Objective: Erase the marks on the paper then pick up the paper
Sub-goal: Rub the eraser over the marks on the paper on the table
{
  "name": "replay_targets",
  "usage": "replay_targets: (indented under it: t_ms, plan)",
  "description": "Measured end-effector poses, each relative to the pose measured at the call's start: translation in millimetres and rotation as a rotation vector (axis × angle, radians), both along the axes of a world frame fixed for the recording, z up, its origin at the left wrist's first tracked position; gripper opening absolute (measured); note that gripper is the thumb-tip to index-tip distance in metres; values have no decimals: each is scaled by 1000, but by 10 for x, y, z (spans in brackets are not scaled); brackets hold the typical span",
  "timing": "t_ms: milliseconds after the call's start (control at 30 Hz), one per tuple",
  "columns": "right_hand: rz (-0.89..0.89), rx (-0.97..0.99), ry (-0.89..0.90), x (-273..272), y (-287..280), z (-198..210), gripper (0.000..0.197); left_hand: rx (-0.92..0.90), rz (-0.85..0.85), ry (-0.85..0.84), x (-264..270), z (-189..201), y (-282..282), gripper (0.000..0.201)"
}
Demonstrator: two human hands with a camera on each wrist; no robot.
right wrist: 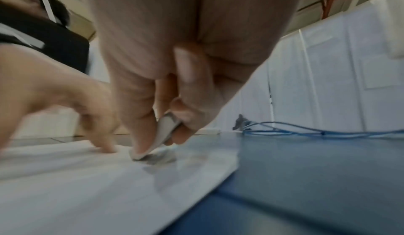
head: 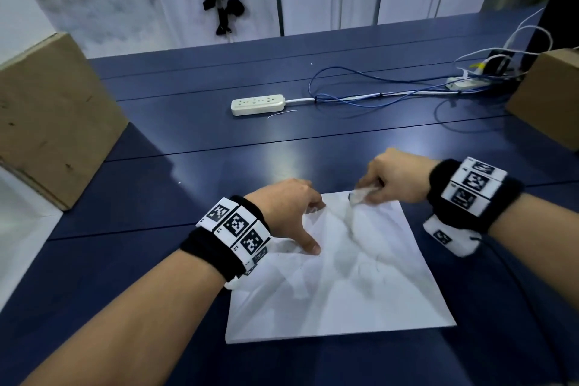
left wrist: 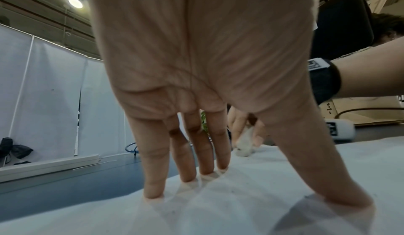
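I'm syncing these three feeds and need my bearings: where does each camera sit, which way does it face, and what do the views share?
Head: worn high, looking forward and down at the white paper sheet on the dark blue table; both forearms show.
Left wrist: under the left hand, looking along straight fingers pressing the sheet.
Right wrist: under the right hand, facing the small white eraser it pinches.
Shared: sheet, eraser, and blue cable.

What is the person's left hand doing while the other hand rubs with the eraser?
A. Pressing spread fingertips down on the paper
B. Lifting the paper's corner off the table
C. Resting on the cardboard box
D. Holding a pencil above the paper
A: the left hand has its fingers straight and spread, tips planted on the paper, which lies flat on the table, while the right hand pinches the eraser.
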State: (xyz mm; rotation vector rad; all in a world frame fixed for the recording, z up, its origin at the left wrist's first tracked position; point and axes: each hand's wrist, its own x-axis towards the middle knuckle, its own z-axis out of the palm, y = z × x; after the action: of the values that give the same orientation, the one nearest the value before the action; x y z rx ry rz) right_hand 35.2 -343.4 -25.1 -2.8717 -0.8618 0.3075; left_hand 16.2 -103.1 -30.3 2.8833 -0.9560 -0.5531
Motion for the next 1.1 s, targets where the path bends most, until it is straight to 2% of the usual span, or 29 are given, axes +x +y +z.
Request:
replay_targets:
  t_ms: [100,267,367,467,567,667,800,867,933,1033,1100]
  plan:
    - [-43,-31,-47,70,-36,15,24,6,-22,18,5,14,-12,82]
    - [98,-35,231,-217,-52,38,38,17,-15,21,23,8,-20,85]
    - [29,-10,74,-11,-41,16,31,23,-20,25,22,16,-39,85]
    - [-38,-11,-44,138,-43,-2,37,32,-19,28,9,27,-46,84]
    - [42,-23,45,-32,-32,0,30,46,-31,29,-1,39,-47,75]
    - [101,-39,167,-173,22,20,39,68,-47,25,-2,43,-62,69]
    - [-14,-35,-22,117,17,-5,29,83,-55,28,-13,46,-88,71]
    - [-39,-25,-54,147,16,-7,24,80,-53,23,-13,43,-74,70]
    - [19,-24,5,31,6,-15,26,65,-49,27,-10,38,-62,70]
    - [77,-29,194,-168,11,-16,31,51,-49,36,-16,34,-52,66]
    - [45,-9,180,-127,11,-20,34,55,-61,38,-21,36,-60,68]
